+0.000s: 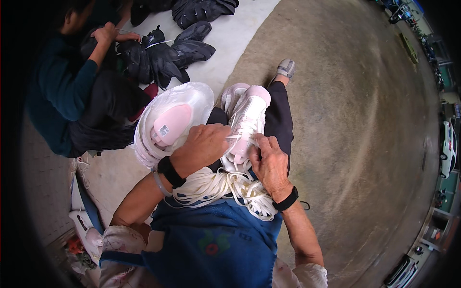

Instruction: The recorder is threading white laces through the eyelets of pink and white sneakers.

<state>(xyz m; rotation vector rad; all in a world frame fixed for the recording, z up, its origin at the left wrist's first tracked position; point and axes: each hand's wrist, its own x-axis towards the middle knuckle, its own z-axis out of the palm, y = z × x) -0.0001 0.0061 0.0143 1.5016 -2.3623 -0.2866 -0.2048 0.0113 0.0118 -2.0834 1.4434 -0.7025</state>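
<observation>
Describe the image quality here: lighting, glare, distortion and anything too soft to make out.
Head view: soft light, with a pale streak of sheen on the floor; head view: the laced pink-and-white shoe reads clearly, while the black shoes lose detail in their dark tones; head view: fisheye bending tips the small, soft white car sideways, and the outer rim goes black.

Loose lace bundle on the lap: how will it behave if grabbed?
Likely floppy: the laces droop in soft curves over the blue apron. Probably light, being thin flat strands. May tangle, since loops cross and overlap.
</observation>
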